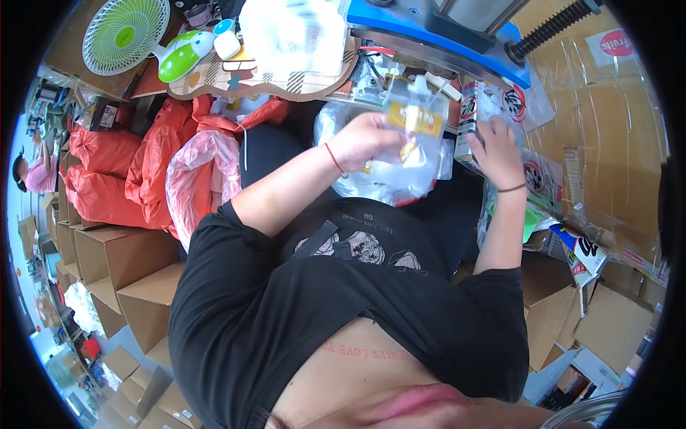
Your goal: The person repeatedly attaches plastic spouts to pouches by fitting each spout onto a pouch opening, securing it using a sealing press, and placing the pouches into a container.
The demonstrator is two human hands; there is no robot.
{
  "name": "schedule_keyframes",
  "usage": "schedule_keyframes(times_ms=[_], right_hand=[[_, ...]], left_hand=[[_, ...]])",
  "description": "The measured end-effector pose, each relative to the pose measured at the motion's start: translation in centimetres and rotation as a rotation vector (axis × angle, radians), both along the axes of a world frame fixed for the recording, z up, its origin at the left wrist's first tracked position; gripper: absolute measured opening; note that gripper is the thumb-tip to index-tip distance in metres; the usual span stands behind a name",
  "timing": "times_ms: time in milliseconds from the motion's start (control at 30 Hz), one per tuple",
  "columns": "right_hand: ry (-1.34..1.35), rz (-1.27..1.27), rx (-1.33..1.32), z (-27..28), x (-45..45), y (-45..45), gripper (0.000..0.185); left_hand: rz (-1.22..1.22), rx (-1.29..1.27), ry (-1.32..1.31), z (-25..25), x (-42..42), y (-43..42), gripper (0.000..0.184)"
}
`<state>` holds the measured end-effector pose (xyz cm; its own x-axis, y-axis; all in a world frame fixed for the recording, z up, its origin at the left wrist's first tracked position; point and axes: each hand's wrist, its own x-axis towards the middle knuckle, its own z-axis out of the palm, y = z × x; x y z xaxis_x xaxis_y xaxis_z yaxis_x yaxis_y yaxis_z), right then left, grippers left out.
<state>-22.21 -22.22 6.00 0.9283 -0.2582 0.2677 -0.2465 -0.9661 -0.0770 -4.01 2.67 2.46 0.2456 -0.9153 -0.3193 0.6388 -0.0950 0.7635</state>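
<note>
My left hand (366, 143), with a red string at the wrist, pinches a clear plastic bag (416, 120) with a yellow label. Below it, a larger clear bag (350, 182) of white and yellow packets lies by my lap. On the right, my right hand (498, 151) has its fingers spread and bent over clear plastic packaging (493, 101) with black and red print. Beside those fingers is a dark and white printed pack (467, 114). Whether the right fingertips touch the packaging cannot be made out.
A blue machine frame (443, 37) stands ahead. A green fan (126, 36) and white plastic bags (293, 36) are on the patterned board (207, 84). Red bags (103, 182) and open cartons (121, 250) are left, a large carton (607, 129) right. Another person (41, 170) is far left.
</note>
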Motion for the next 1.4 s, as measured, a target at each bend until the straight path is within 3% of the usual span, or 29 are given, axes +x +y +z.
schedule_keyframes(times_ms=[200, 267, 300, 367, 433, 467, 533, 567, 600, 633, 667, 700, 733, 800, 833, 900, 933, 1000, 1067, 1133, 1167, 1200, 1267, 1300, 1400], right_hand=[[0.118, 0.073, 0.13, 1.8, -1.7, 1.1, 0.033], [0.098, 0.0, 0.363, 1.4, -2.3, 0.8, 0.031], [0.098, -0.005, 0.364, 1.0, -2.5, 0.3, 0.031], [-0.042, -0.006, 0.229, -0.2, -2.6, -0.8, 0.028], [-0.027, -0.06, 0.256, 0.1, -1.6, -0.7, 0.029], [0.062, -0.179, 0.217, 0.4, -0.8, -0.4, 0.029], [0.147, -0.304, 0.177, 0.9, 0.1, -0.1, 0.029], [0.131, -0.269, 0.047, 1.0, 0.3, 0.0, 0.03], [0.117, -0.231, -0.082, 0.9, 0.4, 0.2, 0.031], [0.118, -0.231, -0.079, 0.5, 0.5, 0.0, 0.031], [-0.048, -0.146, -0.168, -0.1, 0.5, -0.3, 0.03], [-0.216, -0.06, -0.256, -0.6, 0.5, -0.5, 0.029], [-0.215, -0.058, -0.253, -1.0, 0.3, -0.7, 0.029], [-0.4, -0.086, -0.034, -1.6, 0.0, -0.9, 0.026], [-0.397, -0.085, -0.035, -1.2, 0.2, 0.2, 0.026], [-0.345, -0.204, 0.551, -0.3, 1.0, 3.5, 0.022], [-0.448, 0.1, 0.417, 0.4, 2.1, 4.6, 0.021], [-0.415, 0.237, 0.491, 2.3, 3.4, 7.0, 0.021], [-0.425, 0.195, 0.631, 3.3, 4.5, 8.6, 0.019], [-0.462, 0.103, 0.965, 3.4, 5.6, 9.4, 0.016], [-0.488, 0.145, 0.724, 3.4, 6.1, 9.4, 0.016], [-0.49, 0.143, 0.723, 3.4, 6.0, 8.9, 0.016], [-0.36, 0.31, 0.414, 3.6, 5.5, 7.0, 0.02], [-0.355, 0.319, 0.414, 3.7, 5.4, 6.7, 0.02], [-0.112, 0.338, 0.78, 3.5, 4.2, 6.5, 0.026]], left_hand=[[0.017, 0.071, -0.017, 0.1, 2.8, -1.4, 0.036], [0.281, 0.205, -0.446, 0.2, 3.9, -1.1, 0.042], [0.445, 0.088, -0.702, -2.1, 6.6, -1.0, 0.045], [0.822, 0.213, -1.513, -1.2, 10.5, 0.9, 0.068], [0.654, 0.55, -2.117, -1.8, 12.7, 3.0, 0.074], [0.292, 0.661, -2.247, -3.9, 13.4, 4.1, 0.075], [0.114, 0.465, -2.201, -2.9, 10.9, 5.6, 0.072], [0.101, 0.37, -2.268, -2.0, 9.9, 6.2, 0.058], [0.095, 0.369, -2.268, -2.4, 10.0, 6.4, 0.058], [0.178, 0.381, -2.071, -3.1, 10.2, 6.7, 0.052], [0.256, 0.391, -1.873, -3.6, 10.3, 6.9, 0.047], [0.513, 0.288, -1.794, -3.2, 9.9, 6.8, 0.029], [0.512, 0.292, -1.793, -2.9, 9.5, 6.8, 0.029], [0.389, 0.168, -0.969, -1.9, 8.0, 6.7, 0.018], [0.342, 0.106, -0.883, -1.3, 7.1, 6.4, 0.018], [0.228, 0.119, -0.868, -1.0, 5.5, 5.6, 0.02], [0.215, 0.104, -0.9, -0.5, 4.7, 5.1, 0.023], [0.121, 0.157, -0.974, -0.3, 3.3, 4.2, 0.021], [0.055, 0.142, -0.916, 0.9, 1.5, 3.2, 0.022], [0.027, 0.1, -0.783, 1.0, 0.0, 2.6, 0.023], [0.022, 0.098, -0.783, 0.7, -0.4, 2.4, 0.023], [-0.037, 0.059, -0.654, 0.2, -0.6, 2.3, 0.023], [-0.088, -0.039, -0.35, 0.4, -1.5, 2.2, 0.024], [-0.077, -0.04, -0.348, 0.4, -1.7, 2.2, 0.024], [-0.15, 0.012, -0.072, 0.5, -3.3, 1.9, 0.023]])
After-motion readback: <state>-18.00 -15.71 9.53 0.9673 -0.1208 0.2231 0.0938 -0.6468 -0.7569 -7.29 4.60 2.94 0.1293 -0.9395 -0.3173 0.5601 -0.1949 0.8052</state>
